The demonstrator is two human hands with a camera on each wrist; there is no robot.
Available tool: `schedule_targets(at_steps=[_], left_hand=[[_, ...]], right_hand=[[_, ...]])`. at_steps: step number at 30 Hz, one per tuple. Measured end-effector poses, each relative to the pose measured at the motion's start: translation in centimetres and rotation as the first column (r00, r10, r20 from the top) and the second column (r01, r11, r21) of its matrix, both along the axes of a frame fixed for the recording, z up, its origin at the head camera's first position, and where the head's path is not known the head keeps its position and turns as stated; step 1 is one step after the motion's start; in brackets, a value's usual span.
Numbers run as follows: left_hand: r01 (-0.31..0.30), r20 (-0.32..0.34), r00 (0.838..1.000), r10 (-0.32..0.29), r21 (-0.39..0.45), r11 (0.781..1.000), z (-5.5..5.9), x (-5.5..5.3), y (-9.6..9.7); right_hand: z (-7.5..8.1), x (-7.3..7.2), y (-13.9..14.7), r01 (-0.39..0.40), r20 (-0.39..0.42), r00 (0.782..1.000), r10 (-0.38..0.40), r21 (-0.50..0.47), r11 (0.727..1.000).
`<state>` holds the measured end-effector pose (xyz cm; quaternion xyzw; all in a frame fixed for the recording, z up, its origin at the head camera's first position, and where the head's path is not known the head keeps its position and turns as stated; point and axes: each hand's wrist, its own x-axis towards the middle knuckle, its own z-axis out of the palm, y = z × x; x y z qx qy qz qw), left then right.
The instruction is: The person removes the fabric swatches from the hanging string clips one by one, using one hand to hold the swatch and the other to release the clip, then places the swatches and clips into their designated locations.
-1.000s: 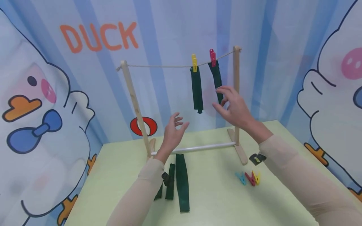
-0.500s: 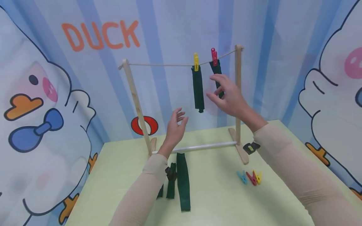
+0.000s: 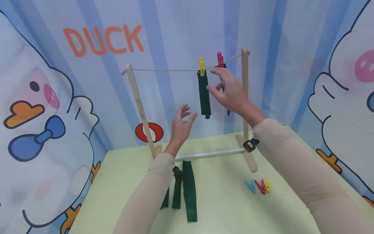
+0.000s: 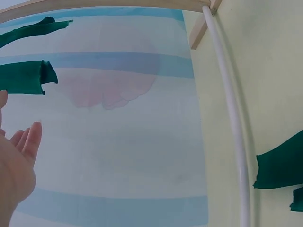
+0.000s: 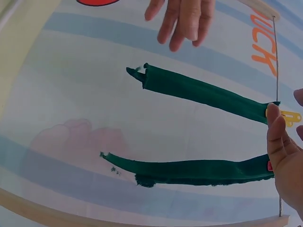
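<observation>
From a cord hang two dark green cloth strips. A yellow clothespin clips the left strip, and a red clothespin clips the right strip. My right hand is raised in front of the right strip, hiding much of it in the head view. Its thumb and fingers are spread apart with nothing between them, close to the yellow clothespin. Lower and to the left, my left hand hovers with relaxed fingers, holding nothing, below and left of the left strip's bottom end.
Wooden posts and a white bar make up the stand. On the table lie a wide green strip, a narrower one and another partly behind my left arm. Blue, red and yellow clothespins lie at right.
My right hand has moved up and left, from the right strip's lower part toward the yellow clothespin. The left hand has risen slightly. Both strips still hang from their clothespins.
</observation>
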<state>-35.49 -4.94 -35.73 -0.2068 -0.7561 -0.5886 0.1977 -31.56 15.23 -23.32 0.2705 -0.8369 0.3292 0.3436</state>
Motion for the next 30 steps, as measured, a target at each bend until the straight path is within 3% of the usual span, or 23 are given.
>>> schedule_targets(at_steps=[7, 18, 25, 30], left_hand=[[0.035, 0.024, 0.999, -0.035, -0.001, 0.999, 0.6, -0.2, 1.3], [0.058, 0.103, 0.993, -0.056, -0.019, 0.998, 2.5, -0.8, 3.2], [0.096, 0.148, 0.983, -0.106, 0.072, 0.993, 3.8, -1.3, 4.0], [0.155, 0.175, 0.968, -0.178, 0.135, 0.979, 4.0, -1.6, 4.2]], right_hand=[[0.4, -0.8, -0.9, -0.023, 0.008, 1.000, 0.023, -0.009, 1.000], [2.1, -1.6, -2.8, -0.042, 0.161, 0.985, 0.058, -0.097, 0.994], [3.1, -2.2, -3.5, -0.064, 0.234, 0.966, 0.107, -0.184, 0.981], [3.6, -2.5, -3.8, -0.072, 0.268, 0.953, 0.139, -0.246, 0.967]])
